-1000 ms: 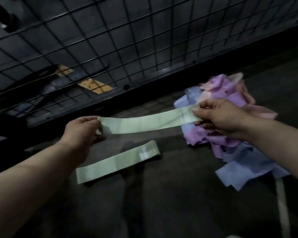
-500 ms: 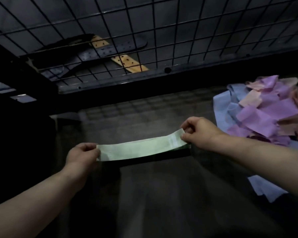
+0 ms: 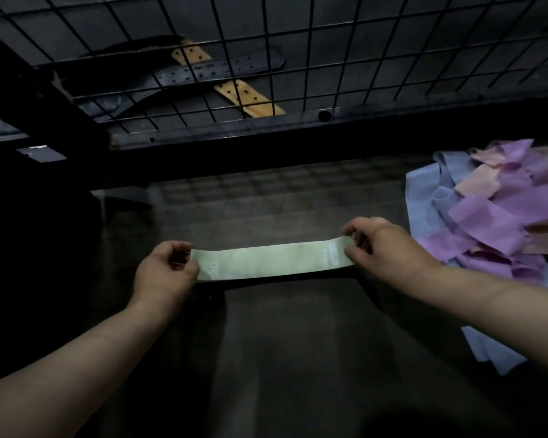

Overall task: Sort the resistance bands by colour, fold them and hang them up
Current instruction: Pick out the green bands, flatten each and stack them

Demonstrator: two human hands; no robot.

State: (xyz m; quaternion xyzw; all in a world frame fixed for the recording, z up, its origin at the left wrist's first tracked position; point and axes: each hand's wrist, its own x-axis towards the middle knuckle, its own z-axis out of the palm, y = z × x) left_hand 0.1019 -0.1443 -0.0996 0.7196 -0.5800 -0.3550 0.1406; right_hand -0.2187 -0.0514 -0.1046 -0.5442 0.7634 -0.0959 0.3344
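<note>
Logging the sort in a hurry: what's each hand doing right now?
The left hand is closed, fingers pinching the left end of the green band.
The right hand is closed, fingers pinching the same band's right end.

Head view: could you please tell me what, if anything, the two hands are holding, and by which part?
One green resistance band, held out flat over the dark surface. The left hand pinches its left end and the right hand pinches its right end.
</note>
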